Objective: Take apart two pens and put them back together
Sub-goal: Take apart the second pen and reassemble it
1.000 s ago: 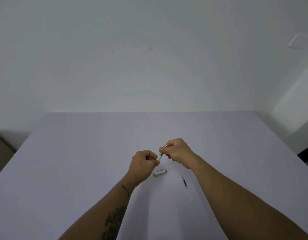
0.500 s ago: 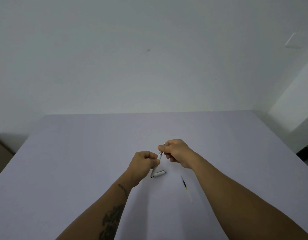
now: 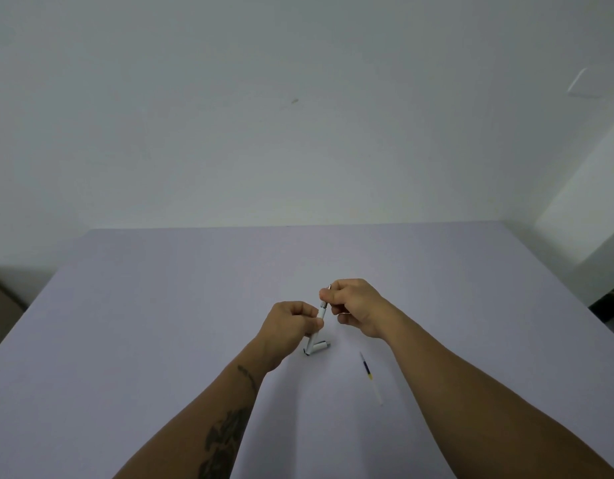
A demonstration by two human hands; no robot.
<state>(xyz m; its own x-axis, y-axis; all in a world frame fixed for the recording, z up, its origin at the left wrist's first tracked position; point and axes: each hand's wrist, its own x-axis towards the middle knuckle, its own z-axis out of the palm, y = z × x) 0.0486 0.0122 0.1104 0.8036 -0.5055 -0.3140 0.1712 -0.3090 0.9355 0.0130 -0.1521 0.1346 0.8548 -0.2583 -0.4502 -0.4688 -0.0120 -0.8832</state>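
Both bare hands work above a pale lilac tabletop (image 3: 160, 323), close together near its middle. The left hand (image 3: 288, 326) is curled into a loose fist around the lower part of a slim white pen barrel (image 3: 316, 328), which runs steeply up and slightly to the right; its lower end (image 3: 307, 352) sticks out below the fist, close to the table. The right hand (image 3: 354, 305) sits just up and to the right of the left one, its thumb and forefinger pinched on the barrel's upper, darker section (image 3: 323, 303) — a small metallic tip (image 3: 329, 286) shows just above those fingers. The other fingers of the right hand are folded in toward the palm.

Directly below the left fist, a short white pen piece with a dark end (image 3: 320, 346) lies nearly flat on the table, meeting the held barrel's lower end so that the two form a V. Whether they actually touch cannot be told.

Below the right wrist and a little toward the person lies a thin ink refill (image 3: 371, 376) — dark at its far end, a yellow band in the middle, clear plastic toward the near end. It rests alone, apart from both hands. A dark tattoo (image 3: 226, 440) marks the left forearm.
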